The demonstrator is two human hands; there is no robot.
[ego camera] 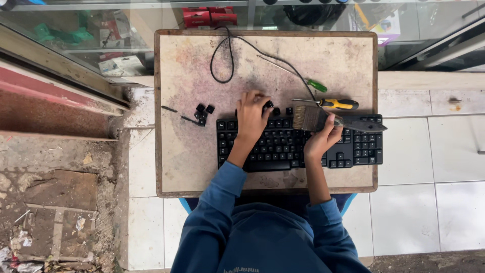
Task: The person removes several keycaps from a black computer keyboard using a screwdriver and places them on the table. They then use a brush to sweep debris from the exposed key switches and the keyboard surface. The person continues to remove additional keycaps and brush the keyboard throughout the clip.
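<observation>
A black keyboard (pixel 283 146) lies on a worn wooden board (pixel 192 60), its cable (pixel 222 60) looping toward the far edge. My left hand (pixel 251 115) rests on the keyboard's top row, fingers curled around a loose black keycap near the upper edge. My right hand (pixel 323 137) grips a flat paintbrush (pixel 323 120) by its dark handle, bristles pointing left over the top of the keys. Several removed keycaps (pixel 203 114) sit in a small cluster left of the keyboard.
A yellow-handled screwdriver (pixel 333 103) and a green-handled screwdriver (pixel 303 76) lie beyond the keyboard. A glass display case (pixel 101 40) stands at the far side. White floor tiles (pixel 429 167) are on the right, rough broken ground (pixel 55 192) on the left.
</observation>
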